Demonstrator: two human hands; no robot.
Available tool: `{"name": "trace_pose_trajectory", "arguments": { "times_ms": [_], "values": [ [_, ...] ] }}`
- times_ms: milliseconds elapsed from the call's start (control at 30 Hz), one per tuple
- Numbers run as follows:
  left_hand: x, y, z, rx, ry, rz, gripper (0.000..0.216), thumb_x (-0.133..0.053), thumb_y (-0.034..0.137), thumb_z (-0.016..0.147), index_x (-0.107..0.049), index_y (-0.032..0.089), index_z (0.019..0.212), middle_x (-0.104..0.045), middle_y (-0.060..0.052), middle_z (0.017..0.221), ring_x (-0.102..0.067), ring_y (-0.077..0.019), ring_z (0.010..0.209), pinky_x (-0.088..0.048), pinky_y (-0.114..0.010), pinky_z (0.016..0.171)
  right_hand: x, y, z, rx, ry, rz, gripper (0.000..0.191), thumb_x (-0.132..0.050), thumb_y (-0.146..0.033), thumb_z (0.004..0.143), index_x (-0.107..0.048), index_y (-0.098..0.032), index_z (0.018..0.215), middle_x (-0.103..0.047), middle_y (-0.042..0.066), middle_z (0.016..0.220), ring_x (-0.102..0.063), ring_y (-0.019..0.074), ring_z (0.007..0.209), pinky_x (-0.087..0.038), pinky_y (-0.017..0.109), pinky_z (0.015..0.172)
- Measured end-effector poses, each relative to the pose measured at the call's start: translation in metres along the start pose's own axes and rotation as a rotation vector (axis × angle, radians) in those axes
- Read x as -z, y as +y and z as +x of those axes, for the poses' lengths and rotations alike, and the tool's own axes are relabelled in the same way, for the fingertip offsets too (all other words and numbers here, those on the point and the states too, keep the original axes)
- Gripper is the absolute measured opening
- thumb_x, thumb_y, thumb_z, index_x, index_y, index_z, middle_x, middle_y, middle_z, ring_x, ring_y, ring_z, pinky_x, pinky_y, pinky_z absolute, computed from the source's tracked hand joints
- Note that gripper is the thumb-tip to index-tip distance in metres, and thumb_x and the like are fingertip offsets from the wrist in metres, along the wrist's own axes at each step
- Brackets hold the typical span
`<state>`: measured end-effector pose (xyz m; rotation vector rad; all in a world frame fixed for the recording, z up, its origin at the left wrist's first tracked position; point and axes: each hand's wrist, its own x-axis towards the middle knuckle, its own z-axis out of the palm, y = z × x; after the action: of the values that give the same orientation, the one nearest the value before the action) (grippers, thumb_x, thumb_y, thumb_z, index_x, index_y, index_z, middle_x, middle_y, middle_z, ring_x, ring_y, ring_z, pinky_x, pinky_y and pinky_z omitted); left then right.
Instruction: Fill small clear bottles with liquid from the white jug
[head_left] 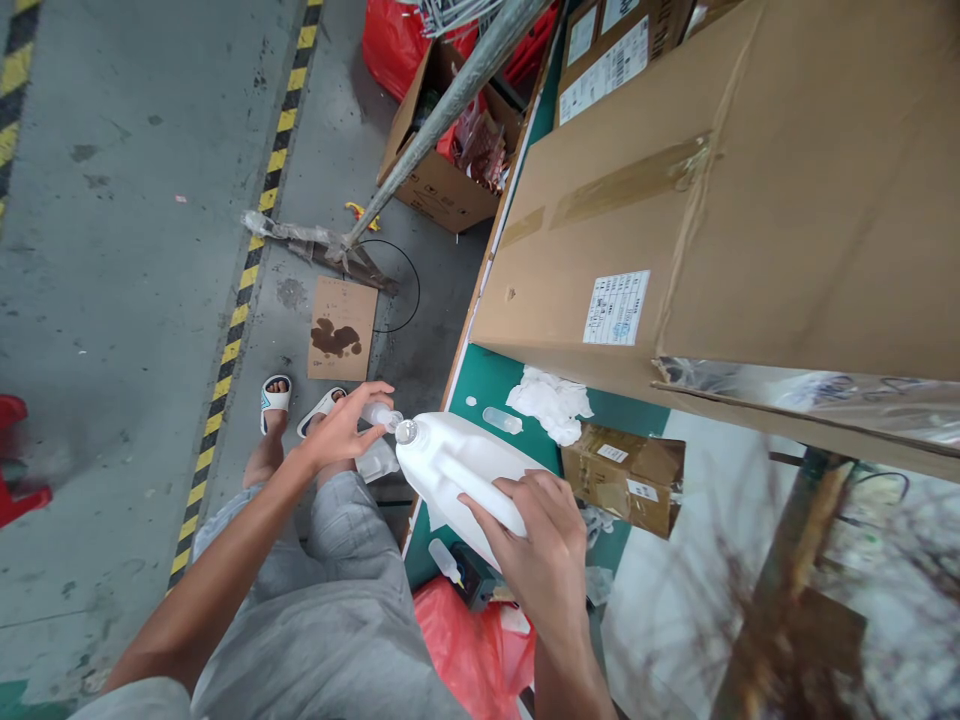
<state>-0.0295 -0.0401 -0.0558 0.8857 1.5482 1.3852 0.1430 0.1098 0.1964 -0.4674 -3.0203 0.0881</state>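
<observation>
My right hand [544,525] is wrapped round the handle of a large white plastic jug [480,450], which is tilted with its mouth toward the left. In my left hand [341,430] is a small clear plastic bottle [380,413], its neck right at the jug's mouth. Whether liquid is flowing between them cannot be made out. Past the jug, another small clear bottle [502,420] lies on the green tabletop [480,370] beside a small white cap [471,401]. Nearer my body lies a squeeze bottle [444,558] with a yellow tip.
Crumpled white cloth [551,402] and a small taped carton [626,478] lie on the table. A big cardboard box [600,220] fills its far side. A red plastic bag [480,640] sits near my body. On the floor, a metal stand [442,130] rises near stained cardboard [341,330].
</observation>
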Motion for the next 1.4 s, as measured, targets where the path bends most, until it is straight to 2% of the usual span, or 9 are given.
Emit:
{"name": "trace_pose_trajectory", "arguments": {
  "times_ms": [367, 667, 1400],
  "values": [
    [-0.0007, -0.0005, -0.0003, -0.006, 0.007, 0.001, 0.05, -0.067, 0.044, 0.111, -0.051, 0.023, 0.153, -0.083, -0.014, 0.13, -0.081, -0.0276, 0.11, -0.057, -0.031, 0.084, 0.0, 0.0, 0.0014, 0.009, 0.002, 0.002, 0.024, -0.075, -0.041, 0.113, -0.063, -0.023, 0.101, -0.066, -0.001, 0.077, -0.064, 0.0213, 0.076, -0.056, 0.038, 0.075],
    [-0.0013, -0.0002, -0.0018, -0.012, 0.011, -0.001, 0.051, -0.067, 0.042, 0.109, -0.05, 0.022, 0.153, -0.083, -0.014, 0.13, -0.081, -0.0287, 0.118, -0.058, -0.032, 0.087, 0.0005, 0.0006, -0.0001, 0.016, -0.003, -0.012, 0.024, -0.074, -0.041, 0.113, -0.064, -0.022, 0.101, -0.066, -0.001, 0.079, -0.063, 0.0209, 0.078, -0.056, 0.037, 0.076],
    [-0.001, 0.0038, -0.002, 0.033, -0.001, -0.006, 0.053, -0.068, 0.043, 0.107, -0.051, 0.023, 0.153, -0.083, -0.014, 0.131, -0.08, -0.0293, 0.114, -0.057, -0.033, 0.085, 0.0012, 0.0005, -0.0023, 0.0, -0.012, 0.011, 0.021, -0.077, -0.037, 0.111, -0.064, -0.024, 0.102, -0.067, -0.001, 0.079, -0.064, 0.0212, 0.077, -0.056, 0.037, 0.078]
  ]
}}
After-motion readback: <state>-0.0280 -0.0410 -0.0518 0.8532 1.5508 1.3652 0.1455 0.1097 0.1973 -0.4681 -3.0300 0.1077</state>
